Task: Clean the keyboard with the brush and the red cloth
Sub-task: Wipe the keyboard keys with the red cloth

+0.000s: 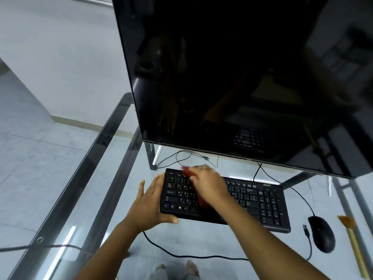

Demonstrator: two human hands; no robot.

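Head: mouse point(321, 234), brush point(352, 239) right of keyboard point(262, 201)

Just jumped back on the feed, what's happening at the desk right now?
A person is wiping the black keyboard on a glass desk. The right hand, motion-blurred, holds the red cloth against the keys left of centre. The left hand braces the keyboard's left end, fingers straight along its side and thumb at the front edge. The brush lies untouched at the far right, beyond the mouse.
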